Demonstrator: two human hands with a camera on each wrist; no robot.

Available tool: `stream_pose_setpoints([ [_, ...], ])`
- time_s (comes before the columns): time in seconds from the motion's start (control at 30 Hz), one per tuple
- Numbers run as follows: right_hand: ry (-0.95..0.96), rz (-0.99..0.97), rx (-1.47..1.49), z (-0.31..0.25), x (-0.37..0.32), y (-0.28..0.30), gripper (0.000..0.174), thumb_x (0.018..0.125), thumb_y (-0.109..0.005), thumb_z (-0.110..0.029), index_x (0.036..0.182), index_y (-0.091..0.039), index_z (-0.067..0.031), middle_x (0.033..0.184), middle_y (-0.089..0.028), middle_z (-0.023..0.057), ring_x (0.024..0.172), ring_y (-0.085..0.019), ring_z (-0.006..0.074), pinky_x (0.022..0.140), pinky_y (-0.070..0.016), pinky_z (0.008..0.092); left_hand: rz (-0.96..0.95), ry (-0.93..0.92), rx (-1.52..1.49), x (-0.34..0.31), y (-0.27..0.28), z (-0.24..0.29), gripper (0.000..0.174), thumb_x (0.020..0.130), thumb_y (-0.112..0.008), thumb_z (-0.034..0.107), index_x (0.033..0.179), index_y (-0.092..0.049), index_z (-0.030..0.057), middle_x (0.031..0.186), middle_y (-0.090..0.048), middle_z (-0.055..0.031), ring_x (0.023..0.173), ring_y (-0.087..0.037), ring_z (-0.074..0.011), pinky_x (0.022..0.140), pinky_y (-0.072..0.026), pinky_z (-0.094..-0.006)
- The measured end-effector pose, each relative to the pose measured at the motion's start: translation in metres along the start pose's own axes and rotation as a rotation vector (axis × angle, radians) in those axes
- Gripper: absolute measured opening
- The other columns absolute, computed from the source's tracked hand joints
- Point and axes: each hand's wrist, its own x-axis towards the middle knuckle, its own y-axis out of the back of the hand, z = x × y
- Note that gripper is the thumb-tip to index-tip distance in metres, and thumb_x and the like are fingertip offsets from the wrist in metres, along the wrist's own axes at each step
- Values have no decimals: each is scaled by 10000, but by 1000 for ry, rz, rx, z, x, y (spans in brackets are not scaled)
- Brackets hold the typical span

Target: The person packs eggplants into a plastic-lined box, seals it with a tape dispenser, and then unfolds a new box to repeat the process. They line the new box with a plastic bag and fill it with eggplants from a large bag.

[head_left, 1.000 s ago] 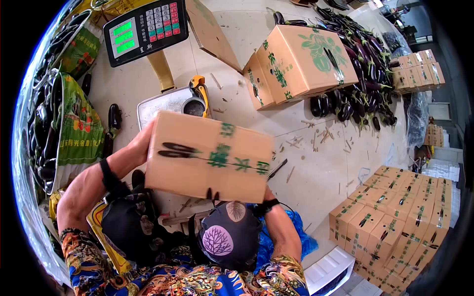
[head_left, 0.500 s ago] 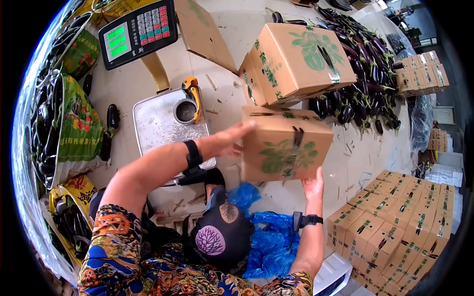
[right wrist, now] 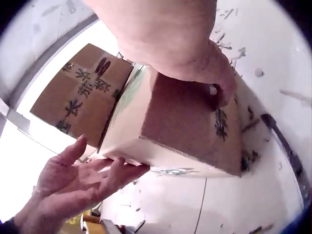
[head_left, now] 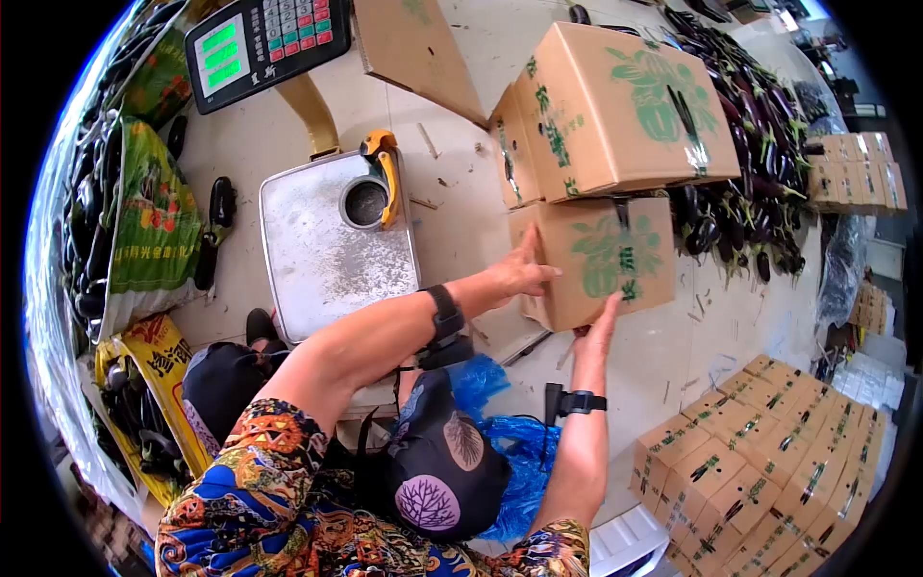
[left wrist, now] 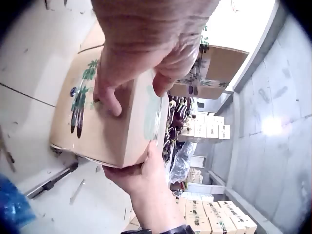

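Note:
A closed cardboard box (head_left: 625, 258) with green print is beside a larger carton (head_left: 635, 111); whether it rests on the floor I cannot tell. My left hand (head_left: 524, 272) touches its near left side with fingers spread; in the left wrist view that hand (left wrist: 151, 48) reaches over the box (left wrist: 92, 122). My right hand (head_left: 598, 327) grips the near lower corner, thumb on one face and fingers underneath. The right wrist view shows the right hand (right wrist: 190, 53) bent over an edge of the box (right wrist: 185, 122), with the left hand (right wrist: 83, 183) against another edge.
At left is a scale platform (head_left: 336, 260) with a tape dispenser (head_left: 385, 178), below the scale display (head_left: 264, 43). Eggplants (head_left: 760, 144) are heaped behind the cartons. Stacked boxes (head_left: 760, 462) stand at lower right, blue plastic (head_left: 524, 462) near the knees, and bags of eggplants (head_left: 154, 231) far left.
The box has moved from over the scale to the right, turned, and come up beside the larger carton. Both hands have travelled with it, and the scale platform is uncovered.

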Motion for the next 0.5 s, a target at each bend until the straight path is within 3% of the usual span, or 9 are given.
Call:
stream_pose_setpoints([
  [0.1,-15,117,-34,-16,14,5,867,838,-514,-800,1467,-415,-212,1437,-485,45,1256,-508,240,977,-445,456,-6,84,121,22,-5,4,1069,890,-671,248,1583,143,234,1641,-114,-108,1434,-308,-326,1023,-445,-529],
  [0.13,-38,159,-45,-17,14,7,852,840,-532,-783,1467,-416,-217,1434,-486,37,1258,-500,243,975,-443,461,13,-13,80,23,-11,-2,1060,886,-671,216,1585,126,219,1636,-139,-131,1407,-354,-336,1012,-456,-524],
  [0.23,-23,106,-126,-18,13,13,843,868,-516,-748,1509,-330,-234,1457,-464,33,1286,-483,261,974,-431,518,126,185,17,24,-14,-21,1051,816,-713,186,1591,-8,98,1568,-317,-188,1372,-395,-332,1020,-455,-441],
  [0.27,8,111,-123,-20,9,11,801,889,-535,-704,1495,-355,-212,1442,-476,39,1264,-500,258,969,-450,497,177,29,225,26,-14,-40,982,859,-694,232,1595,-52,131,1545,-326,-234,1312,-469,-335,1021,-457,-473],
  [0.37,54,106,-106,-18,14,17,753,911,-574,-633,1481,-382,-180,1429,-488,43,1241,-519,249,964,-473,471,549,-183,474,53,7,-55,910,855,-696,255,1570,-164,70,1509,-367,-251,1321,-464,-335,1003,-479,-429],
  [0.4,59,90,-86,-18,15,19,742,914,-584,-612,1477,-386,-171,1429,-489,44,1240,-522,244,967,-477,464,532,-195,448,50,17,-33,880,852,-699,286,1549,-216,52,1492,-395,-230,1323,-466,-335,992,-493,-443],
  [0.5,74,60,-58,-19,13,12,723,924,-602,-567,1475,-392,-148,1432,-488,52,1249,-519,239,980,-480,456,366,146,193,41,20,15,880,847,-701,323,1545,-234,60,1478,-419,-207,1330,-461,-325,994,-497,-461],
])
